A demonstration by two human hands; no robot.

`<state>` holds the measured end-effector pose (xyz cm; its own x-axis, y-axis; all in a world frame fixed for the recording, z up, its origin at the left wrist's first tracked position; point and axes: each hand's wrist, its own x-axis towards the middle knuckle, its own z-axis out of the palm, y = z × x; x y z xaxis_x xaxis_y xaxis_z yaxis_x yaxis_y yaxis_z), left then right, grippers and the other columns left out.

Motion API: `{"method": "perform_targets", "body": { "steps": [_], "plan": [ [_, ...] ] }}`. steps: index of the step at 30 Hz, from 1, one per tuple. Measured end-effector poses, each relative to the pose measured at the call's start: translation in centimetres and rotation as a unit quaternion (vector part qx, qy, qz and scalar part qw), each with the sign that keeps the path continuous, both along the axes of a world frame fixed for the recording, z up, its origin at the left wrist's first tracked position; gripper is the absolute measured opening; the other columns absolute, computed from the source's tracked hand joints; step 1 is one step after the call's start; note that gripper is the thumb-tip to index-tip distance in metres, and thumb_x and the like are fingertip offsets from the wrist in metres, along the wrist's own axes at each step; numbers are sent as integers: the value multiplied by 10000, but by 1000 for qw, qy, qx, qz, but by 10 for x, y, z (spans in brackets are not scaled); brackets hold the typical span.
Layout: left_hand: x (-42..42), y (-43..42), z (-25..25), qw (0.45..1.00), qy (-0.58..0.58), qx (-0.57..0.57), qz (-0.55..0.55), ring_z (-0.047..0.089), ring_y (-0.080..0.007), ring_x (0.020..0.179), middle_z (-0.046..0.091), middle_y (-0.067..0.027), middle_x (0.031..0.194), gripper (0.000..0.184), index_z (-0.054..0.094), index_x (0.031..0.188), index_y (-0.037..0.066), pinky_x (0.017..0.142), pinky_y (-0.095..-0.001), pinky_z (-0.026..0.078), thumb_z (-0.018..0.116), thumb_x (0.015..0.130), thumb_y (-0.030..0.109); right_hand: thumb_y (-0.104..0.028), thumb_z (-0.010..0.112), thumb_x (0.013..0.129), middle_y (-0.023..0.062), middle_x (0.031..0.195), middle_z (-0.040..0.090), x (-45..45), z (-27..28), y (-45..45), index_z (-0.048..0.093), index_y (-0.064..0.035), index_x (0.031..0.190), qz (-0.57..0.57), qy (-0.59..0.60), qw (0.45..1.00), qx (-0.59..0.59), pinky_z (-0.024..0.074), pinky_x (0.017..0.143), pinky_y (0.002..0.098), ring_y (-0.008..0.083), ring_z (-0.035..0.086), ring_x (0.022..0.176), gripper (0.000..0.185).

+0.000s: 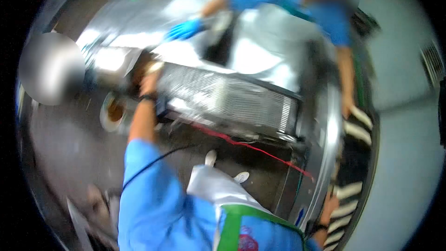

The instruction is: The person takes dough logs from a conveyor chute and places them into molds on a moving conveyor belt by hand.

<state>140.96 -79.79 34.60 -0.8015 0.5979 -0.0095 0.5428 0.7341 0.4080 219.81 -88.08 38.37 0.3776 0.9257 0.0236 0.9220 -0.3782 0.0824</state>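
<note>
My left hand [149, 81] reaches forward to the left end of a ribbed metal conveyor belt [227, 97]. A small pale yellowish thing shows at its fingertips; blur hides whether the fingers grip it. Far to the right, my right hand [330, 204] is at the near end of a row of long pale strips [344, 209], which look like dough. These strips lie side by side on a dark surface [355, 165]. The fingers are close to one strip, but smearing hides whether they hold it.
A co-worker in blue stands across the conveyor, one blue-gloved hand [183, 30] over the metal machine and a bare hand [348, 107] by the far strips. A red cord [251, 146] hangs below the conveyor. A bowl with brown contents [114, 113] is at left.
</note>
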Motion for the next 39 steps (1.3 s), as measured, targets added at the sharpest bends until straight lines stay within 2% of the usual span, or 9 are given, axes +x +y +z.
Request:
{"method": "perform_targets", "body": {
  "steps": [3, 5, 9, 12, 21, 29, 32, 35, 39],
  "plan": [
    [96, 88, 49, 900, 54, 276, -334, 424, -322, 826, 444, -183, 850, 294, 461, 846, 35, 714, -437, 344, 433, 774, 319, -351, 541, 729, 154, 627, 550, 1, -13, -11, 561, 9, 759, 52, -8, 996, 71, 404, 497, 378, 257, 528, 547, 362],
    [223, 166, 86, 696, -1, 317, -644, 431, -320, 747, 446, -176, 762, 290, 464, 758, 27, 664, -427, 349, 442, 779, 316, -264, 531, 731, 171, 795, 571, 1, -14, -11, 432, -71, 1100, 8, 30, 999, 14, 395, 651, 409, 296, 550, 702, 427],
    [542, 320, 104, 105, 60, 208, -971, 447, -315, 589, 449, -163, 585, 364, 470, 580, 12, 564, -406, 359, 462, 789, 310, -219, 535, 737, 148, 697, 542, -32, 23, -18, 415, -2, 1026, 7, -7, 997, 77, 359, 672, 374, 278, 525, 687, 381],
    [630, 379, 80, -25, 68, 144, -987, 459, -312, 471, 452, -153, 453, 463, 475, 447, 1, 488, -390, 367, 476, 796, 305, -213, 545, 727, 132, 702, 543, -32, 16, -16, 439, -10, 996, 14, -15, 997, 80, 352, 666, 359, 269, 522, 686, 353],
    [636, 380, 81, -41, 40, 108, -992, 412, -311, 437, 393, -132, 421, 478, 415, 400, 21, 458, -388, 331, 506, 778, 299, -169, 553, 665, 104, 696, 558, -25, 20, -17, 492, -53, 795, 37, -22, 992, 116, 360, 683, 344, 229, 537, 700, 185],
    [480, 110, 210, 552, -38, 226, -801, 486, -269, 671, 453, -151, 740, 189, 471, 608, -18, 618, -335, 413, 541, 695, 134, -159, 529, 680, 87, 696, 544, -7, 25, -26, 481, -44, 852, 90, 58, 987, 118, 332, 729, 354, 221, 519, 724, 212],
    [470, 6, 244, 654, -167, 275, -685, 514, -253, 758, 475, -157, 860, 124, 491, 686, -32, 679, -316, 444, 555, 664, 73, -171, 527, 718, 108, 728, 523, 0, 29, -31, 463, -19, 938, 105, 89, 986, 96, 313, 749, 348, 232, 504, 762, 275],
    [506, 13, 207, 641, -328, 301, -625, 523, -241, 858, 483, -162, 970, 204, 501, 822, -53, 771, -334, 448, 511, 626, 3, -176, 545, 704, 106, 732, 522, 6, 31, -33, 455, -18, 990, 115, 122, 982, 87, 311, 759, 343, 229, 506, 754, 339],
    [636, 78, 174, 492, -680, -66, -540, 496, -191, 885, 509, -110, 972, 536, 372, 1139, -21, 758, -282, 407, 417, 606, 11, -173, 539, 709, 78, 723, 520, 8, 25, -32, 479, -35, 947, 118, 118, 980, 112, 309, 756, 348, 218, 503, 740, 280]
  ]
}}
